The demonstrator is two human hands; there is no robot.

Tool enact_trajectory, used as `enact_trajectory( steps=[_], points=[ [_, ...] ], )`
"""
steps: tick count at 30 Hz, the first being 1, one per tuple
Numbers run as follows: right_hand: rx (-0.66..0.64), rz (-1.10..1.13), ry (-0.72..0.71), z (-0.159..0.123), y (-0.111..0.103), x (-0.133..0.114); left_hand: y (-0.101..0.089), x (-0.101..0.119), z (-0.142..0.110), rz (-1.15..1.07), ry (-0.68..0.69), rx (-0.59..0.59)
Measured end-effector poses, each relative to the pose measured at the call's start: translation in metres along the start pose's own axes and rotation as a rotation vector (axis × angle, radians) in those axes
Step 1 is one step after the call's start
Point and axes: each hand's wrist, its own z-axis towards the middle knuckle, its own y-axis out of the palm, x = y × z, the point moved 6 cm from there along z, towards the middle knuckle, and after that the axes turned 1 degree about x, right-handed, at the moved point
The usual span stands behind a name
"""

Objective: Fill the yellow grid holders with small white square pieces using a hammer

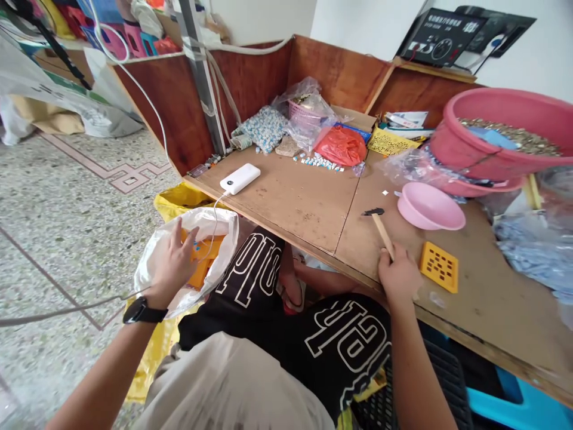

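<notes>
My right hand (400, 273) is wrapped round the wooden handle of a small hammer (382, 234), whose black head points away from me over the brown tabletop. Just right of that hand lies an orange-yellow plastic piece (440, 267) with square holes. My left hand (178, 258) is over the mouth of a white sack (150, 254) beside my leg, its fingers apart and nothing visibly in them. Inside the sack are orange pieces (213, 251) and small blue bits, partly hidden by the hand. A pink bowl (430, 204) stands beyond the hammer.
A white power bank (240, 178) with a cable sits near the table's left edge. Bagged blue-and-white pieces (264, 127), loose ones and a red plastic bag (342, 145) lie at the back. A large pink tub (496, 166) of brass-coloured parts stands at the right.
</notes>
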Motion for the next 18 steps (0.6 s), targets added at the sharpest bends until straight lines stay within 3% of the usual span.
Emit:
enact_trajectory(
  steps=[3, 7, 13, 16, 18],
  points=[
    [0.002, -0.001, -0.004, 0.001, 0.001, 0.002, 0.004, -0.011, -0.009, 0.067, -0.081, -0.006],
    [-0.007, 0.007, -0.006, 0.001, 0.001, 0.003, 0.002, -0.007, -0.032, 0.162, -0.146, 0.014],
    [-0.003, 0.017, -0.007, 0.000, -0.002, 0.001, 0.020, 0.008, -0.057, 0.115, -0.003, -0.098],
    [-0.007, 0.025, -0.007, -0.001, -0.003, 0.000, 0.017, 0.019, -0.069, 0.076, 0.031, -0.048],
    [-0.003, 0.026, -0.006, -0.001, -0.003, 0.001, 0.016, 0.025, -0.079, 0.068, 0.101, -0.124]
  ],
)
